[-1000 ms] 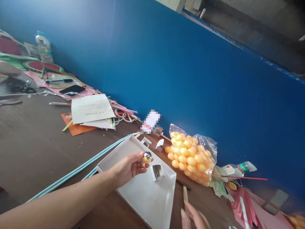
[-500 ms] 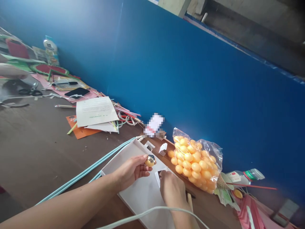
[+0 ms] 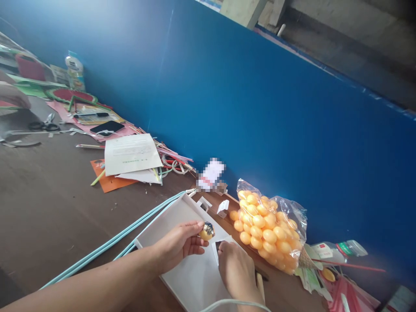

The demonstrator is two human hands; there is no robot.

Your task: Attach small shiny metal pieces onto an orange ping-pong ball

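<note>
Head view: left hand (image 3: 182, 242) pinches a ball (image 3: 206, 235), likely leaving its silver top (image 3: 209, 227) clear; right hand (image 3: 235, 266) meets white box (image 3: 215, 253), fingers' grip hidden.

I see from far that the ball (image 3: 207, 232) is shiny silver above and yellow-orange below, and that the box (image 3: 215, 255) and the tray (image 3: 196, 281) are both white. The bagged balls (image 3: 269, 235) are plain orange, the cords (image 3: 133, 225) pale blue, the wall (image 3: 260, 108) deep blue. The counter (image 3: 58, 195) looks dark brown to me.
</note>
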